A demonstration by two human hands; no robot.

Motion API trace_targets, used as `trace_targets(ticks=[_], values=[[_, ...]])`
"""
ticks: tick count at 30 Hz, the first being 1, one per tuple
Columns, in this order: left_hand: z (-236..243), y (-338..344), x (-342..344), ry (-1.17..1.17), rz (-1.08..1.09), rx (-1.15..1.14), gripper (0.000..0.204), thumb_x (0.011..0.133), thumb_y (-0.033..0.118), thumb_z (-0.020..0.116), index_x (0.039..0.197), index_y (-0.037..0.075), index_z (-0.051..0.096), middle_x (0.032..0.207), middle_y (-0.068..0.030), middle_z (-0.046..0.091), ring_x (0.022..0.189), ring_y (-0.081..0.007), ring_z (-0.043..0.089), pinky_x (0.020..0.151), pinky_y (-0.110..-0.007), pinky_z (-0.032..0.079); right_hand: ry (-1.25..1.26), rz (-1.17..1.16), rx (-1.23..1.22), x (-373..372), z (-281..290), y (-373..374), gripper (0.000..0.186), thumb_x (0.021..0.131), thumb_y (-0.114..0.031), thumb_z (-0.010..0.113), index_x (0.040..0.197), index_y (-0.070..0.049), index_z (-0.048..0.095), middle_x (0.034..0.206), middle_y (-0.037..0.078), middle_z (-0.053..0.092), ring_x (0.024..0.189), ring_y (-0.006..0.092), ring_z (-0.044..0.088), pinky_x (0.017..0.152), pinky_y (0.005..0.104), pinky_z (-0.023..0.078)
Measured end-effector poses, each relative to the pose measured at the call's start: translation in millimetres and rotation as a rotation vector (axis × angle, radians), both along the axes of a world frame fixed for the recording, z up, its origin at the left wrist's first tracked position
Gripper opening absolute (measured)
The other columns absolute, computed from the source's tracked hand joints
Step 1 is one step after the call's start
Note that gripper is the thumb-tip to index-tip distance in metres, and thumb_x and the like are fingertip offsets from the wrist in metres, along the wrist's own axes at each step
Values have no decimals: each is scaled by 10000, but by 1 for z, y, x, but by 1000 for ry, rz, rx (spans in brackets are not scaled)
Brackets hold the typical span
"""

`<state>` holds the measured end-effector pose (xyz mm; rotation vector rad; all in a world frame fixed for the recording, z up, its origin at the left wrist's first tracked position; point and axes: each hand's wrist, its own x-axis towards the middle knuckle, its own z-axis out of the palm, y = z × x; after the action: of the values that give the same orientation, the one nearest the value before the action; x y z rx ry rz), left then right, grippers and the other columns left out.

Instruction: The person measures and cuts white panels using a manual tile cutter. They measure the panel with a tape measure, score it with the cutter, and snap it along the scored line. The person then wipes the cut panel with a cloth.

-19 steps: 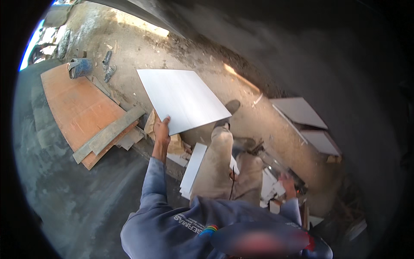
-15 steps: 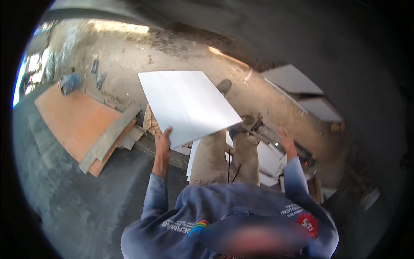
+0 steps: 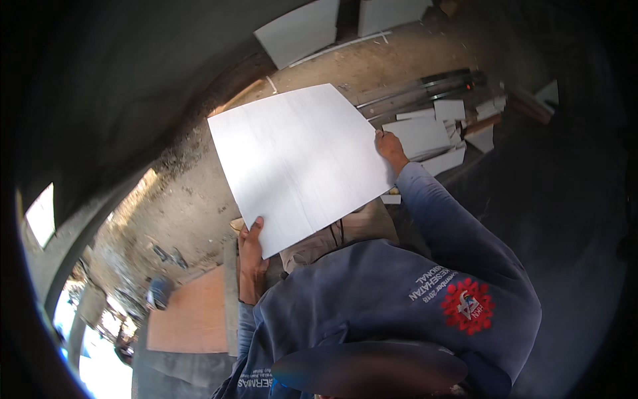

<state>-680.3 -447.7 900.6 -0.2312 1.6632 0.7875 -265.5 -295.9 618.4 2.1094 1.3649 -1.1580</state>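
A large white square tile (image 3: 299,159) is held out in front of my body, its upper face bright and smooth. My left hand (image 3: 252,249) grips the near left corner, thumb on top and the other fingers mostly hidden below. At the right edge, my right hand (image 3: 389,147) is closed on the tile too, its fingers partly out of sight under it. My legs (image 3: 359,229) are largely covered by the tile.
Beyond my right hand lie cut white tile pieces (image 3: 419,136) and a long railed tile cutter (image 3: 425,86). Other tiles (image 3: 299,33) rest at the far side. An orange-brown board (image 3: 189,316) and a blue bucket (image 3: 159,292) are at the lower left.
My right hand, earlier open and apart from the tile, has taken hold of its right edge. My left hand keeps its grip. The view has swung to the right.
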Motion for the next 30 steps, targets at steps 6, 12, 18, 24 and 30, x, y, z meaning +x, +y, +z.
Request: trace_targets(ticks=[6, 12, 18, 24, 30], values=[[-11, 40, 8, -55, -251, 39, 487, 1037, 348, 649, 1324, -42, 597, 1180, -131, 706, 1032, -223, 696, 892, -347, 567, -81, -202, 16, 66, 60, -30, 613, 1088, -441, 343, 1184, 36, 715, 1238, 306, 684, 1189, 473, 645, 1063, 526, 490], [-11, 111, 2, -146, -475, 45, 680, 1065, 521, 553, 1408, -66, 536, 1304, -167, 669, 1131, -239, 677, 943, -356, 554, -175, -608, 55, 80, 119, -89, 688, 1097, -501, 307, 1173, 48, 715, 1207, 360, 667, 1179, 522, 624, 1054, 551, 470], [15, 188, 30, -33, -756, 45, 844, 1053, 666, 425, 1508, -43, 467, 1441, -186, 602, 1261, -274, 629, 1019, -387, 540, -213, -848, 148, 82, 133, -145, 846, 1096, -577, 209, 1160, 115, 692, 1249, 394, 635, 1238, 547, 571, 1089, 541, 426], [6, 248, 57, -141, -856, 72, 1028, 972, 836, 322, 1480, -39, 501, 1402, -165, 626, 1158, -238, 675, 877, -336, 594, -301, -1212, 222, 91, 129, -182, 953, 1063, -680, 122, 1217, 56, 709, 1259, 326, 678, 1258, 458, 615, 1069, 517, 457], [17, 276, 88, -124, -993, 207, 1163, 888, 931, 290, 1559, -13, 397, 1529, -168, 519, 1336, -284, 560, 1095, -369, 483, -115, -1534, 425, 94, 166, -198, 926, 1026, -787, 151, 1072, -50, 710, 1056, 203, 681, 999, 330, 627, 920, 482, 451]])
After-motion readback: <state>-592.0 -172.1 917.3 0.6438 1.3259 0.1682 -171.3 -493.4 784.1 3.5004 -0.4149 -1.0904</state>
